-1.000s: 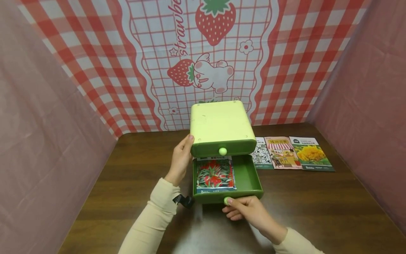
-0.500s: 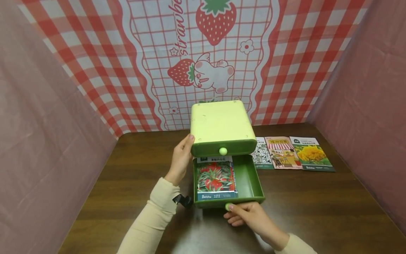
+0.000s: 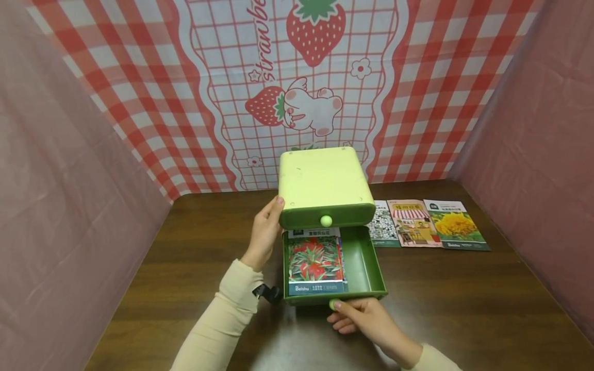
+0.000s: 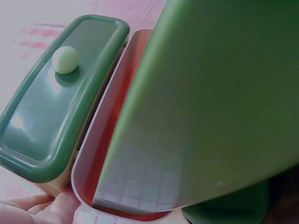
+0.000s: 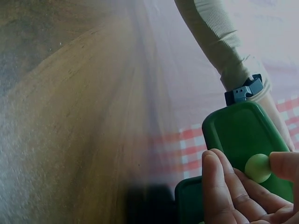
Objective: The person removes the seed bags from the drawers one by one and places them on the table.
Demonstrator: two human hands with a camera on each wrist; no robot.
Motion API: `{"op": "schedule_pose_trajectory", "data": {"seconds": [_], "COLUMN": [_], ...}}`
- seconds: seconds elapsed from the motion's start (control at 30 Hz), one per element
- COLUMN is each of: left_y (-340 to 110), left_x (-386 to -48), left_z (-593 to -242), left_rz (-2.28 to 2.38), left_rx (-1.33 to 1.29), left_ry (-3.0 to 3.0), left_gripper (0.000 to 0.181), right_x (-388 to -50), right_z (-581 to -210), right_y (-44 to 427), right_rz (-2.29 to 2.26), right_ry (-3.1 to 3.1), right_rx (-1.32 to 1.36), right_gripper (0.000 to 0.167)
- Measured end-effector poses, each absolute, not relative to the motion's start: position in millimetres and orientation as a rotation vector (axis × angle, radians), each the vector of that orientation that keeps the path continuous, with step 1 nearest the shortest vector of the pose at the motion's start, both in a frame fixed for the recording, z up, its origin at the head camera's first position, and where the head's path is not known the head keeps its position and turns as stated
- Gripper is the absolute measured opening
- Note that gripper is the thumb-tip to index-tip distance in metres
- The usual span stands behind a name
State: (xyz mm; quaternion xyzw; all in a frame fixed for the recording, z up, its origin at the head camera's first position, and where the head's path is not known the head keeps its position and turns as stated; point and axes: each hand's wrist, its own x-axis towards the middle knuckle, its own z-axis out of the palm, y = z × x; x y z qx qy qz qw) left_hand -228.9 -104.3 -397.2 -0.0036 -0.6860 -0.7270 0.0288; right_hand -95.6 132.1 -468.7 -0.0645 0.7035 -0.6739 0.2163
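Lower drawer (image 3: pixel 361 265) is further out, baring more red-flower seed packet (image 3: pixel 315 264). Right hand (image 3: pixel 364 320) pinches knob (image 3: pixel 332 305); left hand (image 3: pixel 263 233) presses cabinet (image 3: pixel 325 178).

- One cabinet (image 3: pixel 325 175).
- Two drawers in plain view: upper drawer (image 3: pixel 301 218), lower drawer (image 3: pixel 364 263); one more green front (image 5: pixel 189 198) partly visible, low on the cabinet.
- Two clear knobs: upper knob (image 3: pixel 326 221), lower knob (image 3: pixel 332 305).
- Three packets right of the cabinet: white packet (image 3: pixel 384 225), pink packet (image 3: pixel 414 223), yellow packet (image 3: pixel 455 224).
- At least two packets inside the lower drawer, red packet (image 3: pixel 315 262) uppermost; exact number hidden.
- Two hands: left hand (image 3: pixel 263 233) at the cabinet's left side, right hand (image 3: pixel 364 317) before it.
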Motion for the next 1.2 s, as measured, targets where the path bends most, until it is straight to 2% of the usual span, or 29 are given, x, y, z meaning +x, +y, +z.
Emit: {"op": "schedule_pose_trajectory", "data": {"seconds": [0.4, 0.77, 0.97, 1.2], "left_y": [-104, -104, -104, -104], "left_x": [-229, -229, -228, -228], "left_z": [-399, -399, -397, -398], "left_rz": [-2.25, -2.25, -2.251, -2.256], "left_rx": [0.001, -0.019, -0.012, -0.022], "left_ry": [-2.108, -2.117, -2.108, -2.099], "left_gripper": [0.064, 0.066, 0.065, 0.065], "right_x": [-98, -105, -118, -136], "right_z": [-462, -404, -376, -363], "right_y": [151, 178, 184, 175], "right_rz": [-1.69, -1.579, -1.59, -1.418], "right_ry": [1.99, 1.946, 2.221, 2.618], "right_rx": [-0.516, -0.961, -0.978, -0.884], "right_gripper": [0.038, 0.021, 0.018, 0.014]}}
